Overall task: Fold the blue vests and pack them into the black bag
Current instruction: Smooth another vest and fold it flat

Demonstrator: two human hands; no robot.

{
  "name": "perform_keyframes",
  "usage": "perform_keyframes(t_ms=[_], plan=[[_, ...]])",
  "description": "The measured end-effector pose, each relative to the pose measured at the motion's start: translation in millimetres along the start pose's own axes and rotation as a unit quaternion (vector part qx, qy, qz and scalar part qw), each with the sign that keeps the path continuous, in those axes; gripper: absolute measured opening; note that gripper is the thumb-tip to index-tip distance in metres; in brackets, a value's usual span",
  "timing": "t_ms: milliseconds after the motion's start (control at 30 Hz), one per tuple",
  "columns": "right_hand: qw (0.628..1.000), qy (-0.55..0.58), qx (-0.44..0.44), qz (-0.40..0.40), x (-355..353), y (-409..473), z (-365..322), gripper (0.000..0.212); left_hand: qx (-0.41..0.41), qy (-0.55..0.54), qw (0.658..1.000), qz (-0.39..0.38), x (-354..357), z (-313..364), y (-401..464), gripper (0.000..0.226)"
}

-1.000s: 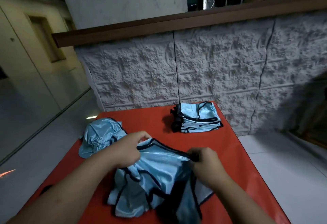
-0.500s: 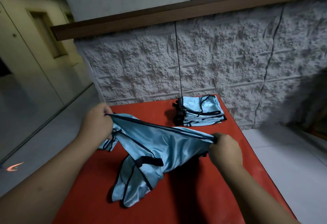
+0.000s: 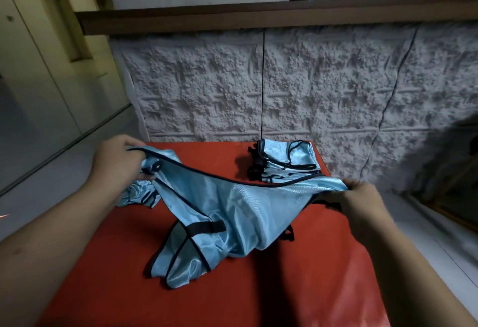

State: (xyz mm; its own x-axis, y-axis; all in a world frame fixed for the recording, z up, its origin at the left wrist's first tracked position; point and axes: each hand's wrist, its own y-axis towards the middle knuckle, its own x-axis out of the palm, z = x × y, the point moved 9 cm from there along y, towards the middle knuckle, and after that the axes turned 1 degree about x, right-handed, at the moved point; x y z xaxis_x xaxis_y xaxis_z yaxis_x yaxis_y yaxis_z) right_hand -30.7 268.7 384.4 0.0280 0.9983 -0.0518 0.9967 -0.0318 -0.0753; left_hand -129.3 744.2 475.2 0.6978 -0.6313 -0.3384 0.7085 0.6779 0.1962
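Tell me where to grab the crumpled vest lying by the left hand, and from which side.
Take the crumpled vest by its black-trimmed edge near the table's left side, coming from above and the left. The left hand holds the stretched vest over its right part, so only the left bunch shows.

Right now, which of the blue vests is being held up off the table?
The spread vest, stretched between the left hand and right hand; the folded stack and crumpled vest lie untouched.
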Motion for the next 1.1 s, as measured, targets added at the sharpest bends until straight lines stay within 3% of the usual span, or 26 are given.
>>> perform_keyframes(t_ms=[167,333,467,533,600,867,1100], plan=[[0.996,-0.038,-0.081,-0.001,1,-20,-64,0.037,0.032,0.007,0.998,-0.047,-6,25,-21,0.023],[0.977,-0.118,-0.17,-0.047,34,-61,-146,0.034,0.071,0.049,0.989,-0.117,-11,80,-44,0.008],[0.963,-0.124,-0.237,-0.027,33,-96,-216,0.037,0.114,0.059,0.984,-0.126,-36,136,-52,0.021],[0.949,-0.142,-0.282,-0.01,25,-117,-253,0.032,0.161,0.096,0.975,-0.118,-54,172,-60,0.012],[0.933,-0.177,-0.314,-0.008,21,-137,-286,0.032,0.199,0.121,0.967,-0.1,-76,209,-70,0.025],[0.903,-0.284,-0.321,-0.023,10,-181,-376,0.046,0.259,0.246,0.934,0.011,-158,305,-88,0.024],[0.926,-0.202,-0.301,-0.104,2,-187,-394,0.049,0.233,0.289,0.928,-0.017,-180,323,-84,0.013]])
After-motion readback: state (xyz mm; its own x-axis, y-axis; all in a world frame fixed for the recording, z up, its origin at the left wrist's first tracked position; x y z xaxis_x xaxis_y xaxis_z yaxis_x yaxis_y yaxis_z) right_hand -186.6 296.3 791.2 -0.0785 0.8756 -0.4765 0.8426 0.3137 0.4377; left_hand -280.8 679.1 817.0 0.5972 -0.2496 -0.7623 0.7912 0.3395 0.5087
